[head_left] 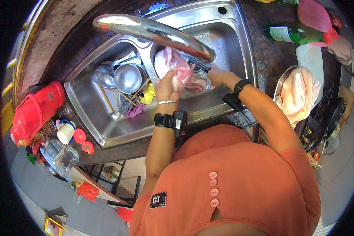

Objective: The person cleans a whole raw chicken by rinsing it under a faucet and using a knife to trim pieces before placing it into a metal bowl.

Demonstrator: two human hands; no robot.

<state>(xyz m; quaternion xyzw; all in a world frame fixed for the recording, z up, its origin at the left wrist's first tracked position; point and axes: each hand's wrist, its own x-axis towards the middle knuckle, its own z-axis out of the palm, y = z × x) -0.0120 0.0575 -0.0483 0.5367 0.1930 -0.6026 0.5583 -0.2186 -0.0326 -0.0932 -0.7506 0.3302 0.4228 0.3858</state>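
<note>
My left hand (166, 86) grips a piece of raw pinkish-white meat (183, 73) over the right basin of a stainless steel double sink (194, 107). My right hand (221, 77) is at the right of the meat, just below the end of the curved metal faucet (156, 32). A dark, streaked strip lies by its fingertips, partly under the faucet; what it is and whether the hand holds it is unclear. More raw meat (194, 85) lies between my hands, low in the basin. The faucet hides part of the meat and the drain.
The left basin holds a metal bowl (128, 79), a ladle (103, 78), chopsticks (106, 98) and yellow (148, 93) and purple cloths (134, 110). A plucked whole bird (298, 91) sits right, near a green bottle (303, 34). At left lie a red thermos (38, 112) and a mug (66, 133).
</note>
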